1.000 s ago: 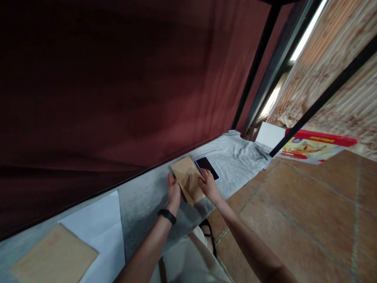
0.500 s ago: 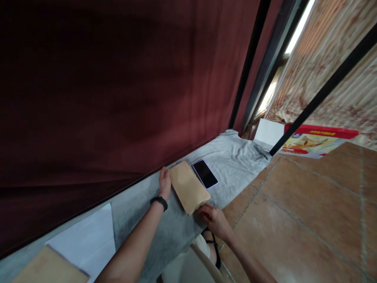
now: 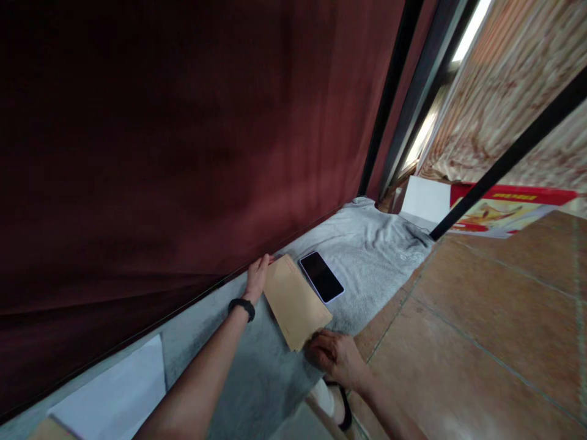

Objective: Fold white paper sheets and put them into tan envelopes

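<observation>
A stack of brown paper envelopes lies flat on a grey cloth cover. Along the stack's far left edge rests my left hand, open, its fingers stretched out and touching the side. At the near end is my right hand, its fingers curled closed against or just beside the envelopes' edge; whatever they may hold is hidden. A phone with a dark screen and a pale purple edge lies right beside the stack.
White paper and part of another brown envelope lie at the lower left. A dark red curtain borders the covered surface. A black pole slants up at the right, by a red and white box on the tiled floor.
The view has shifted slightly. Both hands stay at the envelope stack; the left fingers lie nearer its far corner, and the right fingers look more curled.
</observation>
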Motion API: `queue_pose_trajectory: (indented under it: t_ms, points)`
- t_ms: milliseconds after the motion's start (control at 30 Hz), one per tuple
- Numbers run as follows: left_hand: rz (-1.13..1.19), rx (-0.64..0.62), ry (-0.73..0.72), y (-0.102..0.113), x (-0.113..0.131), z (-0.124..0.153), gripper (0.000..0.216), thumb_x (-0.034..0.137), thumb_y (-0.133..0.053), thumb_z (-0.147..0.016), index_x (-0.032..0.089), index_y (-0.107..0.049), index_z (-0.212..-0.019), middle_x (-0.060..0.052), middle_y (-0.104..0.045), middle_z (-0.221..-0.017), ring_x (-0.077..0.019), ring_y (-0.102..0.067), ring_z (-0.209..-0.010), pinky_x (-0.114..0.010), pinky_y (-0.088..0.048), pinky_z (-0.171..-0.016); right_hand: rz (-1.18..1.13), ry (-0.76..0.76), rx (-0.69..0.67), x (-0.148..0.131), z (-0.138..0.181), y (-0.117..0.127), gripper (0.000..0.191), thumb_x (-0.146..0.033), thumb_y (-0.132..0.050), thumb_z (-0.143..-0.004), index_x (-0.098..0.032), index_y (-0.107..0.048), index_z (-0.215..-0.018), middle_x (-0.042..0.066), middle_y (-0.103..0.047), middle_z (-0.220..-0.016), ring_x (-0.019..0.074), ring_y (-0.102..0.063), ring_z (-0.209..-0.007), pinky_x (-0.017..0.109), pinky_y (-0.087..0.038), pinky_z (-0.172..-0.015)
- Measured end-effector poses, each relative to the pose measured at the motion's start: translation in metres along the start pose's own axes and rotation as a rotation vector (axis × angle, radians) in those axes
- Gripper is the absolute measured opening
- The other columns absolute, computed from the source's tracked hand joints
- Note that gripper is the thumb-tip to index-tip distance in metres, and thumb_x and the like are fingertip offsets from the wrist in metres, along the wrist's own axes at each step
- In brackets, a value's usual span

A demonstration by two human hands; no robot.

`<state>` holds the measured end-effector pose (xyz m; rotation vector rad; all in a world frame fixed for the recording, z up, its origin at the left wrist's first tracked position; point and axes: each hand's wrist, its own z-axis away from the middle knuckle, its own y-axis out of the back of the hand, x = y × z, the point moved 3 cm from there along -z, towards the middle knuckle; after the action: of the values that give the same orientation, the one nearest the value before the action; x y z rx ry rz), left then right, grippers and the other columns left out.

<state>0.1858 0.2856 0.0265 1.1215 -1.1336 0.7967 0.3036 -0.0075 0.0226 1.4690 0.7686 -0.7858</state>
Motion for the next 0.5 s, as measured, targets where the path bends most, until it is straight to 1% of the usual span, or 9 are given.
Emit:
queue_pose_trajectory:
  t_ms: [133, 233, 367, 433, 500]
  points:
    - [-0.088, 0.069, -0.018, -0.005, -0.004, 0.000, 0.060, 0.067, -0.045, -0.089, 0.014, -0.071, -0.093, -0.016, -0.075, -0.103, -0.0298, -0.070, -0.099, -0.042, -0.052, -0.092, -0.050, 0.004, 0.019, 0.003, -0.002, 0.001, 0.025, -0.013, -0.053, -0.088, -0.024, -0.073, -0.098, 0.002, -0.074, -0.099, 0.0176, -0.068, -0.089, 0.025, -0.048, -0.079]
    - [-0.146, 0.138, -0.001, -0.009, -0.009, 0.001, 0.055, 0.063, -0.041, -0.092, 0.016, -0.070, -0.089, -0.016, -0.075, -0.101, -0.0302, -0.069, -0.102, -0.042, -0.053, -0.092, -0.060, -0.008, 0.035, 0.004, -0.002, 0.001, 0.023, -0.014, -0.053, -0.089, -0.023, -0.073, -0.097, 0.002, -0.074, -0.098, 0.0179, -0.069, -0.087, 0.026, -0.049, -0.078]
    - [-0.126, 0.144, 0.014, -0.010, -0.007, 0.001, 0.052, 0.058, -0.039, -0.095, 0.016, -0.069, -0.090, -0.016, -0.074, -0.101, -0.0292, -0.070, -0.101, -0.042, -0.053, -0.094, -0.076, -0.002, 0.049, 0.006, -0.002, -0.001, 0.024, -0.015, -0.052, -0.089, -0.023, -0.072, -0.096, 0.002, -0.074, -0.098, 0.0182, -0.069, -0.086, 0.026, -0.050, -0.078]
    - [-0.099, 0.159, 0.007, -0.007, -0.003, 0.005, 0.047, 0.056, -0.042, -0.096, 0.016, -0.068, -0.096, -0.016, -0.073, -0.108, -0.0281, -0.068, -0.107, -0.041, -0.052, -0.099, -0.083, 0.008, 0.063, 0.007, -0.002, 0.000, 0.024, -0.014, -0.052, -0.089, -0.024, -0.072, -0.096, 0.003, -0.074, -0.098, 0.0186, -0.069, -0.087, 0.026, -0.050, -0.078]
    - [-0.083, 0.228, 0.008, -0.002, -0.002, 0.016, 0.042, 0.051, -0.044, -0.097, 0.017, -0.066, -0.109, -0.016, -0.068, -0.124, -0.0270, -0.062, -0.121, -0.041, -0.047, -0.107, -0.094, 0.020, 0.079, 0.006, -0.003, 0.001, 0.023, -0.015, -0.052, -0.089, -0.024, -0.072, -0.096, 0.003, -0.074, -0.099, 0.0188, -0.069, -0.088, 0.026, -0.051, -0.078]
